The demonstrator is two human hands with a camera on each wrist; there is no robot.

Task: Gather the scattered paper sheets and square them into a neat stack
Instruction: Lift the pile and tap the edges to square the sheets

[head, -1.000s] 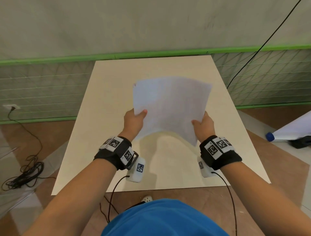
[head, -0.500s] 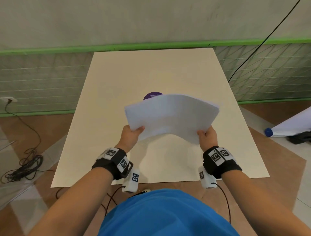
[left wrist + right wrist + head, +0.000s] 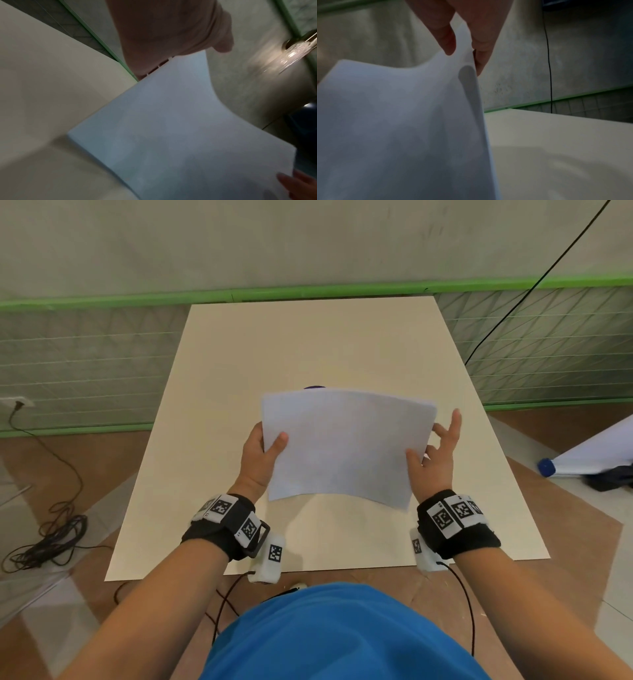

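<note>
A stack of white paper sheets (image 3: pixel 346 443) hangs in the air over the near half of the cream table (image 3: pixel 308 344), slightly bowed. My left hand (image 3: pixel 260 453) grips its left edge, thumb on top. My right hand (image 3: pixel 435 453) holds the right edge, thumb on top and fingers stretched along and behind it. The left wrist view shows the stack (image 3: pixel 171 128) from below, running away from my left hand (image 3: pixel 171 33). Seen in the right wrist view, my right hand (image 3: pixel 462 33) pinches the stack (image 3: pixel 393 121) between thumb and fingers.
A sliver of a dark purple object (image 3: pixel 314 387) shows on the table just beyond the stack. A coiled cable (image 3: pixel 48 539) lies on the floor at left. A rolled white sheet with a blue cap (image 3: pixel 548 467) lies on the floor at right. A green-trimmed wall stands behind the table.
The stack came down from a steep tilt to a flatter, lower hold. My right fingers have straightened along its right edge. The purple object is now nearly covered.
</note>
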